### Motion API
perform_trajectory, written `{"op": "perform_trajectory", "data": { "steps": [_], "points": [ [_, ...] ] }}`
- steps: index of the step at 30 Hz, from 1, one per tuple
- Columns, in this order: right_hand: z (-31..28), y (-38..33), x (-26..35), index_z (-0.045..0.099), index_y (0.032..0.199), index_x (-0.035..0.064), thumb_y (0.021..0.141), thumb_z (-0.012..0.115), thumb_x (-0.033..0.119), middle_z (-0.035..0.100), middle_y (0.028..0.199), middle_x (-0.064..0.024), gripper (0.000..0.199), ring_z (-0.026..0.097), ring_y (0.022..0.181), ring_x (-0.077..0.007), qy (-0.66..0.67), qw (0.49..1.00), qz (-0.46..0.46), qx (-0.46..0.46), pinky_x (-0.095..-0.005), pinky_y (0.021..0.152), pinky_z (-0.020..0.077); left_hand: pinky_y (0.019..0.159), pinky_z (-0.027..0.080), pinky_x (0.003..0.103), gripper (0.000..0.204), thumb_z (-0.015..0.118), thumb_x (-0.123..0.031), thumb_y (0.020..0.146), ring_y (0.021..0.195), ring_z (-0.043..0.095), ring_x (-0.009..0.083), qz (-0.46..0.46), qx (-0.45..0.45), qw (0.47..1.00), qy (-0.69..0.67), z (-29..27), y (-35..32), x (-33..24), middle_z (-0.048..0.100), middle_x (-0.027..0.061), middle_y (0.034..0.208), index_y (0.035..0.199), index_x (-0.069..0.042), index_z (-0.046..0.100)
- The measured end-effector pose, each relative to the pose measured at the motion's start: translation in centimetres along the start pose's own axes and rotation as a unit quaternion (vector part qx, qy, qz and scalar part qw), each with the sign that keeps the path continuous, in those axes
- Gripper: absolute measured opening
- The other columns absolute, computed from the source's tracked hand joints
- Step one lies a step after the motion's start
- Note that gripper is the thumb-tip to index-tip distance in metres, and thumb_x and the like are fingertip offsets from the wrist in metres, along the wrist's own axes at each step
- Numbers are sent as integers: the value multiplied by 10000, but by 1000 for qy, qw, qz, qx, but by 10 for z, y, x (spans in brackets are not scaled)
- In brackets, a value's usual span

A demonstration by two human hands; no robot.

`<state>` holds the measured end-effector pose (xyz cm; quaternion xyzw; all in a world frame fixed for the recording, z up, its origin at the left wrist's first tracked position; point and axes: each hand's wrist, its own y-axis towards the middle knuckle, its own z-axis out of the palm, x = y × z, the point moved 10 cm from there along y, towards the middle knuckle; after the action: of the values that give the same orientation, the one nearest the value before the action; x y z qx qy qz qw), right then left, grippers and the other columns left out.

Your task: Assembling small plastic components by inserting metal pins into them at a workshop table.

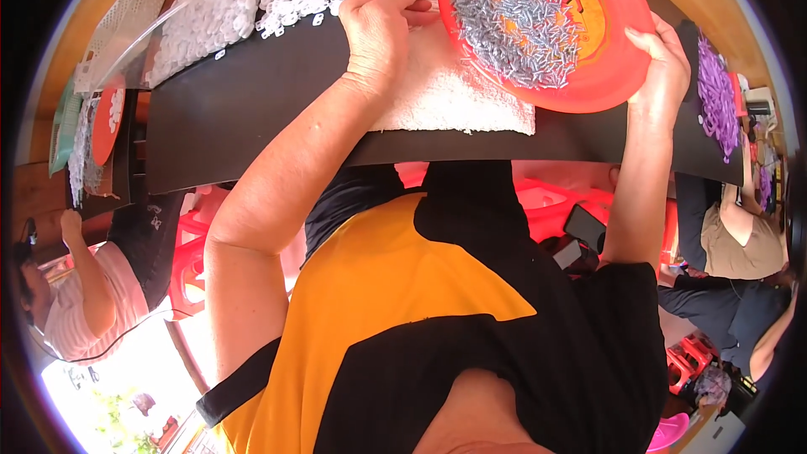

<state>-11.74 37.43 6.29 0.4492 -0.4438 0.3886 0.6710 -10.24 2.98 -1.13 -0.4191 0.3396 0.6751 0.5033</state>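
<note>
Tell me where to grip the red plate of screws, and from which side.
Grip the red plate by its bare raised rim, from its right side, where the right hand already holds it. The screws pile across the middle and left, beside the left hand, so the right rim is free. Keep it level.

An assembly workshop; screws (514, 17) heaped on a plate (618, 76); co-workers alongside.
</note>
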Motion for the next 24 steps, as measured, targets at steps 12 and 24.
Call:
{"op": "perform_trajectory", "data": {
  "steps": [12,24],
  "points": [
    [-17,7,0,593,1032,-101,749,601,-114,667,978,-179,283,661,866,-221,1,999,-13,-33,-304,807,538,736,547,310,111,585,-13,863,798,651,230,-5,0,1000,13,-2,1,3,650,165,897,938,68,578],
    [-17,9,1,600,1009,-93,754,599,-118,667,970,-173,256,660,862,-219,-4,999,-14,-33,-310,804,543,734,538,305,107,592,-17,861,788,643,223,0,11,1000,27,1,1,3,653,160,898,931,63,585]
  ]
}}
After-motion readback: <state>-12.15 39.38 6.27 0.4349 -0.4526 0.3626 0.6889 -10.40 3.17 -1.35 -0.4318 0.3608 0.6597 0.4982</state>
